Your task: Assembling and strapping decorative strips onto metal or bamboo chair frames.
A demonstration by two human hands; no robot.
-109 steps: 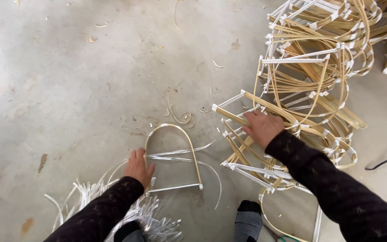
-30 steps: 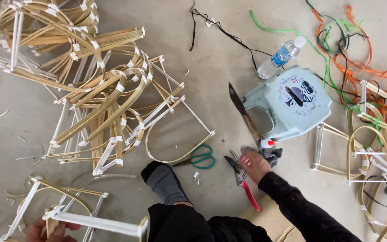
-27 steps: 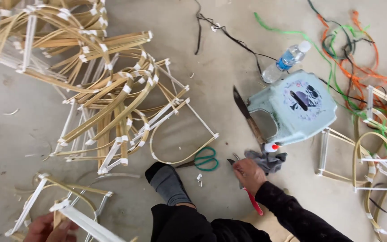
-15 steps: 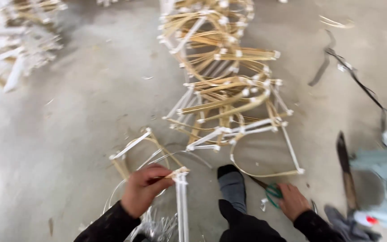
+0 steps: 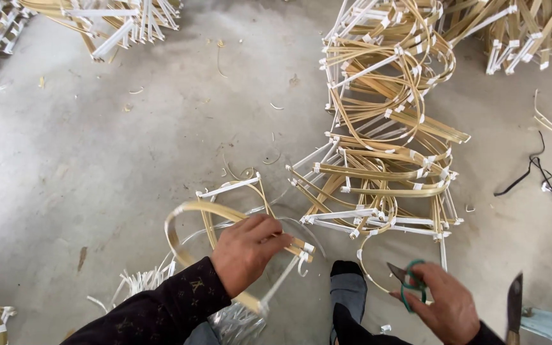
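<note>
Gripping a bent bamboo frame (image 5: pixel 225 220) with left hand (image 5: pixel 245 252), fingers clamped over its arch, long axis slanting down-right. Holding green-handled scissors (image 5: pixel 409 282) in right hand (image 5: pixel 439 303), grip closed, blades pointing up-left. Open bare floor (image 5: pixel 97 160) leftward; stacked frames (image 5: pixel 384 128) crowding just beyond.

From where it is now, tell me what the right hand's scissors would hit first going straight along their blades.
The right hand points the green-handled scissors up-left; first in line is probably the curved bamboo strip, though depth is unclear.
</note>
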